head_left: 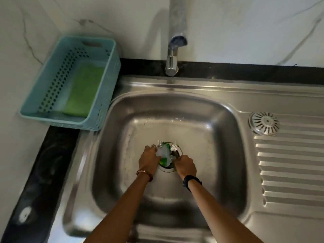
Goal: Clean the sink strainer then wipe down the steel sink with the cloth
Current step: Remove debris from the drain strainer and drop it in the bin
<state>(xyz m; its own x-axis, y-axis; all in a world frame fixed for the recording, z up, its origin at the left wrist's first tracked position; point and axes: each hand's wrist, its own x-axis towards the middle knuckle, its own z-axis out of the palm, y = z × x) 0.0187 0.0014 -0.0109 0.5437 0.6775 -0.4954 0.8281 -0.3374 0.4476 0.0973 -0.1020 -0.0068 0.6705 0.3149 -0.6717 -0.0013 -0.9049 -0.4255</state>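
Your two hands meet at the drain (168,168) in the floor of the steel sink (226,123), arms reaching in from the near edge. Your left hand (148,159), a beaded bracelet (144,173) on its wrist, is curled with its fingers closed on a clump of scraps (165,153), pale plastic-like film mixed with green pieces, sitting on the drain opening. Your right hand (186,166), a dark watch (191,181) on its wrist, is drawn into a loose fist at the right rim of the drain, fingertips pressed together at the edge of the same clump; whether it pinches a scrap or the drain rim cannot be told. A crumpled bit of silvery foil (174,147) lies at the far right edge of the opening, just beside the debris. The sink strainer (264,123), a round slotted metal disc, rests well apart from your hands on the ribbed drainboard (289,172) to the right of the basin, at its far corner. The green cloth (83,92) lies folded in a pale blue perforated basket (105,50) standing on the dark countertop (40,169) to the left of the sink, against the marbled wall (245,32). The chrome tap (173,55) rises at the back edge, its spout pointing over the basin. Droplets and a pale wet film mark the basin floor around the drain.
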